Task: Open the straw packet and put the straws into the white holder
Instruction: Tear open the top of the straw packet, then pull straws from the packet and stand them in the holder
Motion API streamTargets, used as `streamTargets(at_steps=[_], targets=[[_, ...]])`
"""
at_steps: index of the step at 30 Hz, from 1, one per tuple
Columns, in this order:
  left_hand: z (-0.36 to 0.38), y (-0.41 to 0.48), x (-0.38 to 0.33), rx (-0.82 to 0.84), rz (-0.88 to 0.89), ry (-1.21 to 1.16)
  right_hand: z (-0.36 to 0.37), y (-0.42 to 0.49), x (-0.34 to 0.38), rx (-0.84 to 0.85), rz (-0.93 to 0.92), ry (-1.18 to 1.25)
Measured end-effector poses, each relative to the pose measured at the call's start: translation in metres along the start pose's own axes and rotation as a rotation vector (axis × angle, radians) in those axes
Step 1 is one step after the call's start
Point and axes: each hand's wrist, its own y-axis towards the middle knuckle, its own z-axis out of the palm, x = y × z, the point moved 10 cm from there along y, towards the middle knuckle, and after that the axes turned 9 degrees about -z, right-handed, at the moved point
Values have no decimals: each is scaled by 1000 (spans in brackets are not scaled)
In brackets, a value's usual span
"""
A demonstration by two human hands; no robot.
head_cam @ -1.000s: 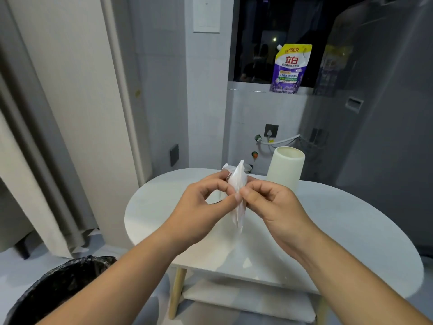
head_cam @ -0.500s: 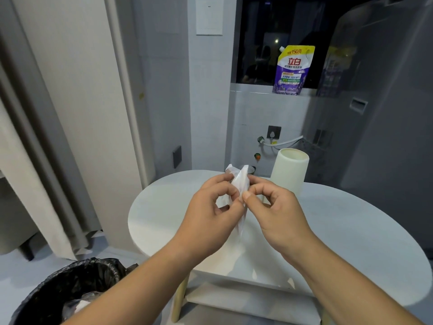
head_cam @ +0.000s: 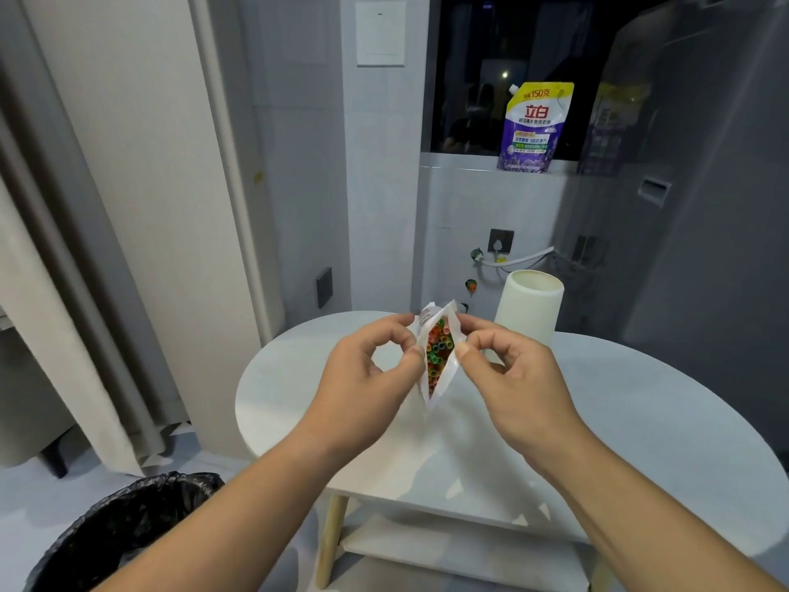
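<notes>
Head view only, so here goes: opening step basically in hand, maybe just done. Straw packet [head_cam: 446, 378] held up in the air over the near half of the table [head_cam: 640, 420], mouth turned toward the camera and spread into a slit. Left hand [head_cam: 367, 378] grip: thumb and forefinger pinched on the left lip, other fingers loosely curled behind. Right hand [head_cam: 512, 378] grip: same deal on the right lip, pulling the opposite way. Inside the packet: a bundle of straws [head_cam: 439, 350] seen end-on, mostly orange and green, all tucked in, none out yet. White holder [head_cam: 527, 309] standing upright on the table just behind and right of the packet, touching neither hand, open top, nothing poking out; can't see down to the bottom. Next move, best guess: free one hand, steady the packet with the other, pinch the bunch of straws, slide it out and drop it end-first into the holder. Probably calls for a wider mouth first, looks narrow. Also around: black-lined bin [head_cam: 128, 531] on the floor at lower left, contents too dark to tell, plus a purple refill pouch [head_cam: 536, 126] on the ledge up back.
</notes>
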Motion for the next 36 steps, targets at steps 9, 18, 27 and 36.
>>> streamTargets(at_steps=[9, 18, 27, 36], targets=[[13, -11, -14, -6, 134, 101, -3, -6, 13, -39, -102, -67], [-4, -9, -9, -173, 117, 119, -14, -3, -4, -61, -33, -252], [34, -17, 75, 99, -700, -282, -32, -3, -24, -201, 186, 99], [93, -5, 62, 346, -709, -1255, -2, -15, -40, -246, 417, 844]])
